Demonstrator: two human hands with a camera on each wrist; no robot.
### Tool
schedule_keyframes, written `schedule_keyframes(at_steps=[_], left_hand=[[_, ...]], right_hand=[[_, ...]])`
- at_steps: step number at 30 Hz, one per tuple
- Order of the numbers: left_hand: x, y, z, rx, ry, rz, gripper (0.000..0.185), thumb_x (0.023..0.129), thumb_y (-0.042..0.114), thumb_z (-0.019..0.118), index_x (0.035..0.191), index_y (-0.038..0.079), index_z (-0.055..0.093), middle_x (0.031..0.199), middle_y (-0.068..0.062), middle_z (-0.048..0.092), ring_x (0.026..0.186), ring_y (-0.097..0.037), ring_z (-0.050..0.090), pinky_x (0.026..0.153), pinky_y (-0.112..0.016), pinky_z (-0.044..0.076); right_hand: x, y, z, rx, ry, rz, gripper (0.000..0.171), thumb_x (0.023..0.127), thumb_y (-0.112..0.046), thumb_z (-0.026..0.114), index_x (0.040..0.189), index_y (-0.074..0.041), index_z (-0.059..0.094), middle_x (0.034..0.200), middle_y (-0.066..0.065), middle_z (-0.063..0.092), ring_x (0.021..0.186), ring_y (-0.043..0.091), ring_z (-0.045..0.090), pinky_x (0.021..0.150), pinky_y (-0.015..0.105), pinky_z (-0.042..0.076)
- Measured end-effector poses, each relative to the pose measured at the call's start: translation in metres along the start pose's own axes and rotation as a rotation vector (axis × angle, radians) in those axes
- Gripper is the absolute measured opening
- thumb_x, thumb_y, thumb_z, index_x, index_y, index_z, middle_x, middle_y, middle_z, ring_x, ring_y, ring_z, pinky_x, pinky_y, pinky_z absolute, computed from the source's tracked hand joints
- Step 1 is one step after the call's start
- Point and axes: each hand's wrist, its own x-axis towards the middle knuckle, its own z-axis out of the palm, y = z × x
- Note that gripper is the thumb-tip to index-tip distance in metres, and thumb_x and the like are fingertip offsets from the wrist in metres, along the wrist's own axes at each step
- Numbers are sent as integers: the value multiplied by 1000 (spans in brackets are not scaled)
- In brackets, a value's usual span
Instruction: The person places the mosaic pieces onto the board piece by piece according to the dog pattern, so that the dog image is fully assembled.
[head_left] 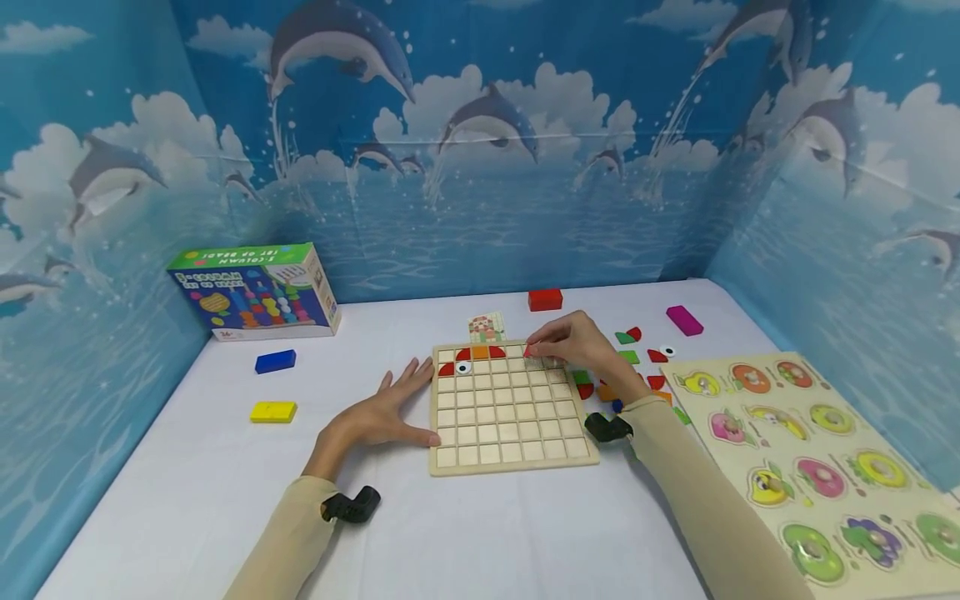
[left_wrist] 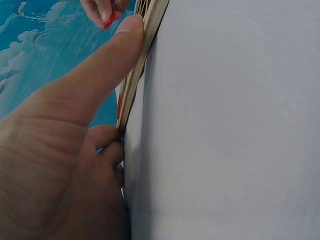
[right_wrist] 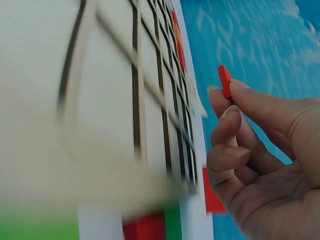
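Wooden grid board (head_left: 510, 408), one, flat on the white table (head_left: 480, 533), squared into cells; its far row and the row below carry three red curved tiles, one orange tile (head_left: 480, 352) and one white eye tile (head_left: 463, 367). Small picture card (head_left: 486, 327), one, lying just beyond the board's far edge. Boxed bead toy (head_left: 251, 292), one, at the far left of the table, its lid printed upside down to the wearer; the wording appears to read "5-COLUMN SET OF BEADS", though the small type is hard to make out. Loose oblong blocks, four: blue (head_left: 274, 361) and yellow (head_left: 273, 412) to the left, red (head_left: 544, 299) beyond the board, magenta (head_left: 684, 320) far right. Scatter of small red, green and orange tiles (head_left: 630, 358) between the board and the fruit puzzle tray (head_left: 817, 467), one, whose count I cannot fix because the right forearm covers part of it. Left hand (head_left: 386, 412): fingers straight and spread flat on the table, thumb pressed against the board's left edge, holding nothing. Right hand (head_left: 581, 350): raised over the board's far right cells, thumb and forefinger pinching one small red tile (right_wrist: 224, 81), remaining fingers curled beneath. Each wrist carries one black camera mount.
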Motion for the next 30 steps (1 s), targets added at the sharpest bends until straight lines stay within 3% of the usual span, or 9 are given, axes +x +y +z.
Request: schedule_keyframes(at_steps=[10, 14, 21, 30], left_hand=[[1, 4, 0, 8, -8, -4, 123, 82, 49, 93, 175, 22, 16, 183, -5, -1, 167, -31, -12, 134, -59, -6], [1, 4, 0, 8, -8, 8, 123, 83, 48, 93, 175, 21, 16, 183, -5, -1, 167, -30, -11, 135, -58, -7], [2, 3, 0, 7, -9, 16, 123, 83, 49, 93, 175, 21, 15, 183, -5, -1, 168, -28, -10, 135, -58, -8], [0, 1, -2, 3, -3, 8, 123, 83, 48, 93, 175, 21, 16, 183, -5, -1, 168, -30, -10, 135, -59, -7]], right_hand=[[20, -19, 42, 48, -101, -54, 14, 96, -2, 80, 108, 4, 83, 88, 18, 80, 61, 21, 60, 59, 28, 53], [24, -21, 53, 49, -94, -57, 11, 95, -2, 81, 104, 5, 83, 89, 14, 81, 64, 19, 65, 60, 27, 55], [26, -26, 63, -53, -75, -85, 7, 94, -3, 81, 99, 2, 83, 89, 11, 80, 77, 23, 74, 66, 29, 60], [28, -33, 69, -112, -92, -103, 5, 94, -2, 82, 98, 1, 83, 86, 8, 80, 78, 21, 73, 67, 29, 59]])
